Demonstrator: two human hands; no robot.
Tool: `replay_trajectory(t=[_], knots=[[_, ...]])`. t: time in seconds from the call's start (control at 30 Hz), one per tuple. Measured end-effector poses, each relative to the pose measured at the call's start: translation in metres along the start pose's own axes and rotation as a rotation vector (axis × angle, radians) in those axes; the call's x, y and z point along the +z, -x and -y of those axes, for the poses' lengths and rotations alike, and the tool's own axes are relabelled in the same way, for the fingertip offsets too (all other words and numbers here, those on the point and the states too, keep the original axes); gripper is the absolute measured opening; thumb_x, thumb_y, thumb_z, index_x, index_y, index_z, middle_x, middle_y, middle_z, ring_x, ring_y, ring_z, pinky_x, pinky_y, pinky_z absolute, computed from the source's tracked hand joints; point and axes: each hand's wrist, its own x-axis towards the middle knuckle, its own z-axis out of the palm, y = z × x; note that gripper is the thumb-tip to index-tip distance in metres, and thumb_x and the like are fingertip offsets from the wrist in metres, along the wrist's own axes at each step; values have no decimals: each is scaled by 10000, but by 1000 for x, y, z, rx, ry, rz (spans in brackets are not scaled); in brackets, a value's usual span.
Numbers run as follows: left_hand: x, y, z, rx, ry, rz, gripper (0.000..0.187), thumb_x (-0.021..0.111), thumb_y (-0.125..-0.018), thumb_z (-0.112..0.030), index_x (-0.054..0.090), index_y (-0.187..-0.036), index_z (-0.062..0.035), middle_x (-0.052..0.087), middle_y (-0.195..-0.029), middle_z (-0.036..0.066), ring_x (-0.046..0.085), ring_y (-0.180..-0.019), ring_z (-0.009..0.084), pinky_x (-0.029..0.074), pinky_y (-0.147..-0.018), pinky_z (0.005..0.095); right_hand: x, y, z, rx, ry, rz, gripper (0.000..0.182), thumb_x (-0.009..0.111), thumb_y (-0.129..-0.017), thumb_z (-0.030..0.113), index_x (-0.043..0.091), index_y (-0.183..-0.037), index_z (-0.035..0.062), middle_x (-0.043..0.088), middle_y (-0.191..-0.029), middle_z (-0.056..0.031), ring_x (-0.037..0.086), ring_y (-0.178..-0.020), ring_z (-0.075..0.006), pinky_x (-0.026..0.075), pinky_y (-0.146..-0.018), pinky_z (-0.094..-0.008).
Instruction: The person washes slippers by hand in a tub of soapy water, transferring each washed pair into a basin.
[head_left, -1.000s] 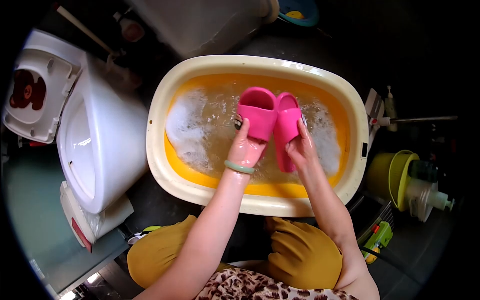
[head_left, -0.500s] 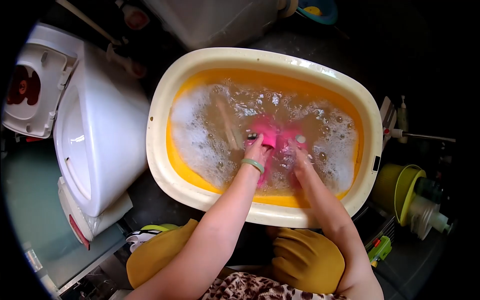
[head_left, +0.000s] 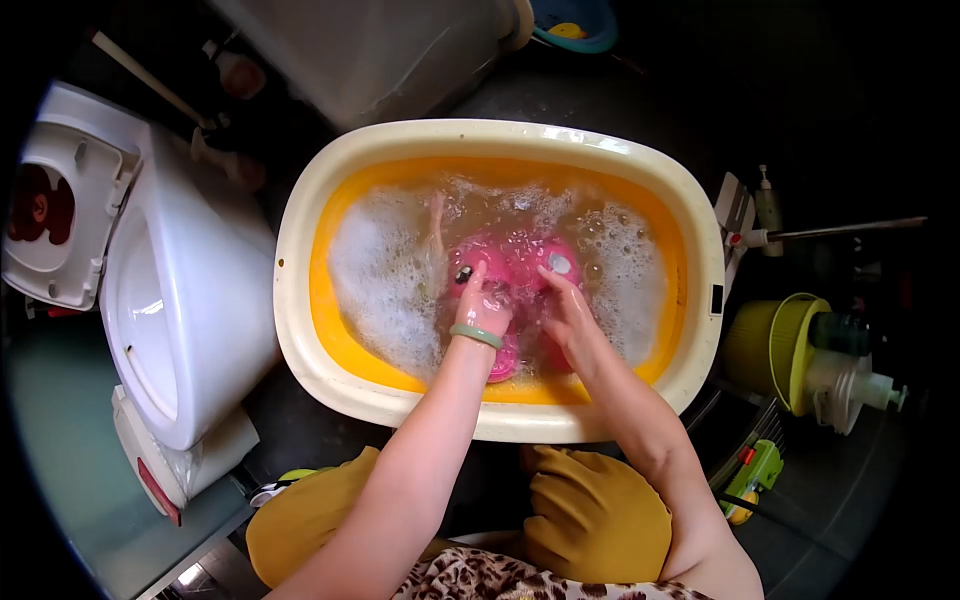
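A cream tub (head_left: pixel 300 345) with an orange inner wall holds cloudy, foamy water. Two pink items (head_left: pixel 487 262), perhaps a pair of shoes, lie partly under the surface in the middle. My left hand (head_left: pixel 484 303), with a green bangle at the wrist, grips the left part near a dark round spot. On the right part, beside a pale round patch, is my right hand (head_left: pixel 565 308), its thumb and fingers around the pink material. Some fingertips of both hands are hidden by water. A pale, stick-like thing (head_left: pixel 437 225) shows in the water to the left.
A white toilet (head_left: pixel 190 270) stands at the left. Green buckets (head_left: pixel 780 345) and a clear container are at the right, near a green toy (head_left: pixel 760 467). Behind the tub are a large translucent bin (head_left: pixel 390 50) and a blue basin (head_left: pixel 590 25).
The pink items now show more above the water, with both parts side by side. My hands have shifted left with them. The whole view has shifted slightly.
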Motion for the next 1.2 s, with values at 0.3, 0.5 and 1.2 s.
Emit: replay_trajectory(t=[0.3,0.5,1.2], knots=[[54,49,-22,121,-41,208,519,565,-837,-348,392,-1264,-108,459,-1244,80,409,-1158,238,295,-1004,372,27,29,38,-176,-263,358,494,580,-817,175,363,-1243,50,478,-1197,-125,461,-1112,-244,361,-963,-391],[105,73,-32,207,-81,640,600,609,-814,-328,341,-1300,-100,420,-1289,93,384,-1197,266,294,-1033,424,72,77,68,-371,-139,609,604,654,-746,242,360,-1254,99,451,-1212,-93,411,-1147,-264,357,-969,-401],[-17,5,-28,18,-276,-84,347,585,-850,-256,497,-1155,-117,556,-1106,43,494,-1055,195,380,-888,354,-21,-9,-9,-142,-108,110,314,639,-804,169,523,-1081,76,603,-1017,-38,584,-916,-147,496,-772,-307]])
